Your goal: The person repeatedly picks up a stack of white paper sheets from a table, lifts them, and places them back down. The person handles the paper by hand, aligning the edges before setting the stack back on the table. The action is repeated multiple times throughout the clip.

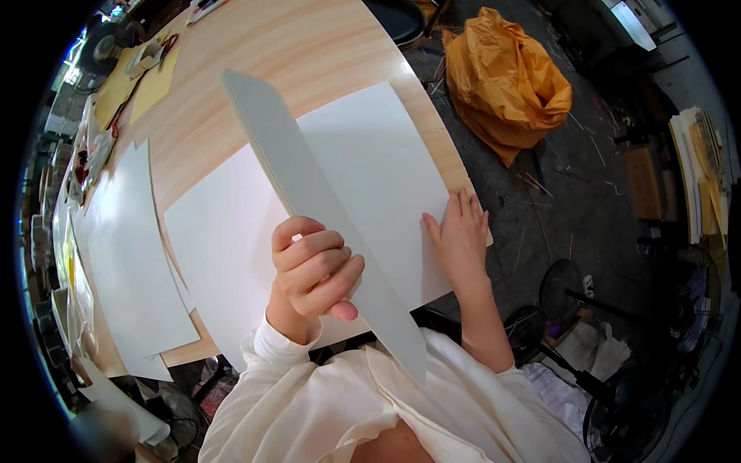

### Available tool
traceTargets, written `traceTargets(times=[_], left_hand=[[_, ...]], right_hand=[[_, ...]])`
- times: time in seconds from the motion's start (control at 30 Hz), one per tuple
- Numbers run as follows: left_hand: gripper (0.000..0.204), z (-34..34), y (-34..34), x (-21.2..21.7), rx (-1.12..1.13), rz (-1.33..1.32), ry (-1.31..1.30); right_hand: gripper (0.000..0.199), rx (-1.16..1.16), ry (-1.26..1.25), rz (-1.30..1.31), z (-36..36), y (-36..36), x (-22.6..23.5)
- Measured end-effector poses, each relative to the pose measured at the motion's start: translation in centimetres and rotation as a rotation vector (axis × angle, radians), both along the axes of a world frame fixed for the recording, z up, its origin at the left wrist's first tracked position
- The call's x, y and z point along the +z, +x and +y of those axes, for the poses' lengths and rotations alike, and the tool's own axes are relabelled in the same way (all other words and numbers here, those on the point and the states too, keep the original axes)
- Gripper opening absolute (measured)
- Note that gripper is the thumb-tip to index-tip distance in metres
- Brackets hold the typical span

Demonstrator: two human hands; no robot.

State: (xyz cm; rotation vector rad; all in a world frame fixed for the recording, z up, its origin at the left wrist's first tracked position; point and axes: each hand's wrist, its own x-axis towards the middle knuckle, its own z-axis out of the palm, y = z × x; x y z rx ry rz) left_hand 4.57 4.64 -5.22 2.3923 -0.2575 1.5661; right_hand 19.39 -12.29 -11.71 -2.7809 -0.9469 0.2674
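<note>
My left hand (pixel 315 270) is closed, its fingers curled at the edge of a narrow stack of white boards (pixel 289 139). The stack stands tilted on edge above the table, its lower end reaching down in front of my shirt. A small white bit shows between the curled fingers; I cannot make out what it is. Under the boards, a large white sheet (pixel 370 131) lies flat on the table. My right hand (pixel 461 239) rests open and palm down at the sheet's right edge, beside the table's rim, with its fingers stretched out.
The wood-grain table (pixel 301 38) carries more white sheets (pixel 123 262) at the left. Beyond them lie yellow papers (pixel 154 85) and scissors (pixel 167 45). On the floor to the right are an orange bag (pixel 502 77), scattered scraps and black fans (pixel 625 417).
</note>
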Motion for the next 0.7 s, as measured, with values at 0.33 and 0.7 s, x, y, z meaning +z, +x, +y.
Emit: traceTargets(times=[0.33,0.7], left_hand=[[0.062,0.3,0.1,0.2,0.002,0.122,0.041],[0.062,0.2,0.1,0.3,-0.001,0.081,0.014]], right_hand=[[0.046,0.470,0.741,0.881,-1.9,-2.6,10.9],[0.077,0.140,0.035,0.069,-0.1,-1.9,1.5]])
